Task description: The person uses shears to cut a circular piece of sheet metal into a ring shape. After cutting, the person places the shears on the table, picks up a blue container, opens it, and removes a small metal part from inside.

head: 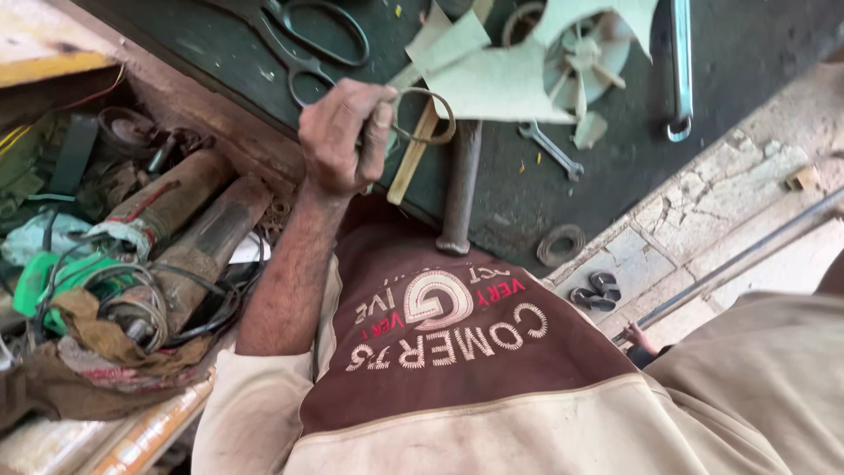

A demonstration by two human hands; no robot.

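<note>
Left hand point(338, 132) over dark tabletop point(220, 53), fingers closed through scissors point(422, 123) handle; blades point away into pale sheet point(501, 79). Hammer point(462, 189) just beside. Right hand unseen.

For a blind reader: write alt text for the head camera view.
A person's left hand grips a pair of scissors cutting a pale sheet over a dark workbench. On the bench lie a hammer, a small wrench, larger black scissors and a pale fan wheel. The right hand is out of view.
</note>
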